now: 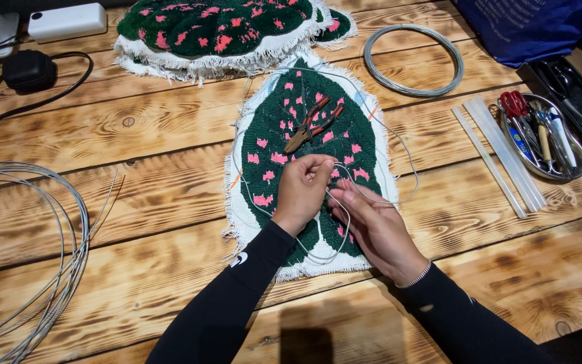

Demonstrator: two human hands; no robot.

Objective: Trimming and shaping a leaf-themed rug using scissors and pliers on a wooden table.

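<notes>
A desk [136, 135] of scorched, strongly grained planks fills the head view, and at its middle lies a tufted leaf-shaped rug [284, 128], dark green with pink flecks and a frayed white edge, its tip pointing away from the person. A thin grey wire [399, 145] runs loosely round the outline of the leaf and loops back toward the hands. The left hand [301, 192] is curled shut, pinching the wire between thumb and fingertips over the lower middle of the leaf. The right hand [375, 226] lies just beside it with fingers extended and held together, the wire passing across its fingertips; both arms wear black sleeves. A pair of pliers [313, 123] with orange-and-black handles rests on the leaf above the hands, untouched. Beyond, a second tufted piece [217, 27] of the same colours sits at the far edge. A neat wire coil [413, 61] lies to the right of it, and a looser bundle of wire [42, 256] sprawls at the left. At the right, clear glue sticks [503, 158] lie next to a metal tray [577, 165] holding scissors and pens.
</notes>
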